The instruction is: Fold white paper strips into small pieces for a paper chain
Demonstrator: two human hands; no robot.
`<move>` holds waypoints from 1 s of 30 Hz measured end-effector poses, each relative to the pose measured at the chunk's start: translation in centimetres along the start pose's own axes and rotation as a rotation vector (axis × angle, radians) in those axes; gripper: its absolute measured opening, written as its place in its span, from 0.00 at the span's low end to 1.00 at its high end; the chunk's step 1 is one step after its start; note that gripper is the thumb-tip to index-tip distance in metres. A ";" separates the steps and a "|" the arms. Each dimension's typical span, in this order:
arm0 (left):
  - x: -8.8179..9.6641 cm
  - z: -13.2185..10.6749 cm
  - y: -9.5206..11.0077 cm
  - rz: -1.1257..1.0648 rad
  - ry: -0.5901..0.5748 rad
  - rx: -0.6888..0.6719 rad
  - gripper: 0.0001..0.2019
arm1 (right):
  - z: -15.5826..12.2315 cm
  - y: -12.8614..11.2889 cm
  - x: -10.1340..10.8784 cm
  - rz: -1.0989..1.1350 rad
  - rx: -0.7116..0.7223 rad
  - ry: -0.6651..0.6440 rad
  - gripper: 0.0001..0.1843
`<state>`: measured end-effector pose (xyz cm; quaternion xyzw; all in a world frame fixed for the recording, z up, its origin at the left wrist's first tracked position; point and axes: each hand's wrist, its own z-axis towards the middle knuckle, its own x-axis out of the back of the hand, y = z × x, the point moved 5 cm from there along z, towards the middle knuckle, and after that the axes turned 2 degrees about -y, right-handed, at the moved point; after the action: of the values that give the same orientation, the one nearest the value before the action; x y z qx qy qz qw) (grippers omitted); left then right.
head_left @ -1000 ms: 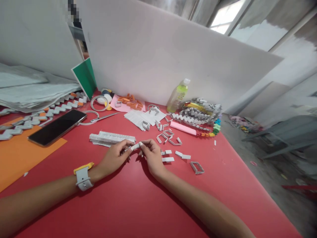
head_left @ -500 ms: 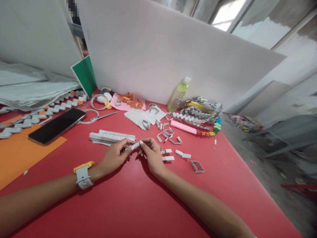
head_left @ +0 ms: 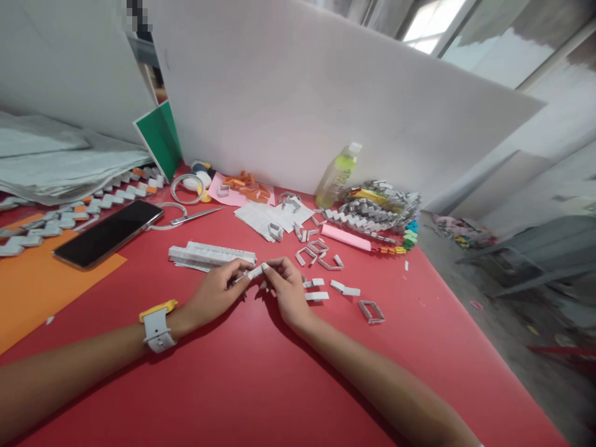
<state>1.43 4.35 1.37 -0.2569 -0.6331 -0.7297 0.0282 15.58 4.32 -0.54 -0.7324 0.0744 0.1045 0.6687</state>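
Note:
Over the red table (head_left: pixel 242 385), my left hand (head_left: pixel 215 294) and my right hand (head_left: pixel 287 289) meet fingertip to fingertip. Both pinch one small folded white paper strip (head_left: pixel 254 272) between them. A white watch with a yellow edge sits on my left wrist. A stack of white paper strips (head_left: pixel 210 256) lies just behind my left hand. Several folded paper pieces (head_left: pixel 321 257) lie scattered right of my right hand, with one rectangular loop (head_left: pixel 371 311) nearest the table's right edge.
A black phone (head_left: pixel 108 232) rests on orange paper (head_left: pixel 32 288) at left. Scissors (head_left: pixel 193 216), tape rings (head_left: pixel 186 188), a green bottle (head_left: pixel 338 175), a pink strip (head_left: pixel 345 238) and a coiled paper chain (head_left: pixel 377 211) line the back, before a white board (head_left: pixel 326 105).
Both hands stay together on the paper strip with only slight finger motion. The view has shifted a little.

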 end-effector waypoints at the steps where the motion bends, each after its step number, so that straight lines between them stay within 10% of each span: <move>1: 0.0 0.0 0.0 0.003 -0.001 -0.001 0.17 | 0.0 0.0 0.0 0.001 0.003 0.000 0.12; 30: -0.2 0.0 -0.5 0.092 -0.050 0.007 0.18 | 0.2 0.4 0.1 -0.010 -0.002 -0.028 0.10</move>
<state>1.39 4.40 0.87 -0.3039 -0.6238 -0.7186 0.0468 15.56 4.46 -0.92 -0.7320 0.0613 0.1113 0.6694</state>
